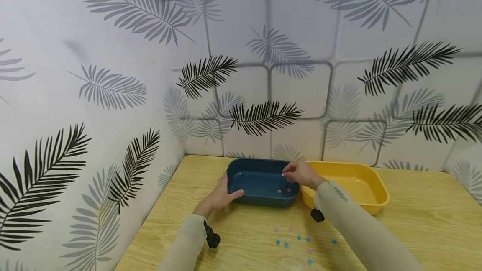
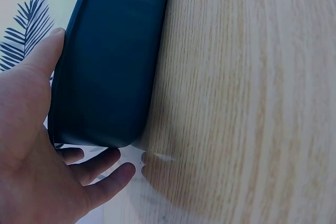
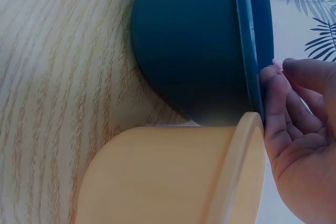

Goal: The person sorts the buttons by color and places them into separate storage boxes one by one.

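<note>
A dark blue plastic basin [image 1: 260, 200] stands on the wooden table, two small pink button-like discs [image 1: 279, 191] lying inside near its right end. At the basin's left front corner, my left hand [image 1: 221, 195] rests with the thumb stretched along the rim and fingers spread against the end wall. My right hand [image 1: 302, 173] is over the basin's right end. Between thumb and fingertips it pinches another pink button-like disc [image 3: 277, 64], mostly covered by the fingers. The lower fingers are right at the rim in the right wrist view.
A yellow basin [image 1: 348, 183] stands close against the blue one on the right, under my right forearm. Several loose blue discs [image 1: 286, 245] and pink discs [image 1: 276, 230] lie on the table [image 1: 241, 246] in front. A leaf-patterned wall [image 1: 248, 91] rises behind.
</note>
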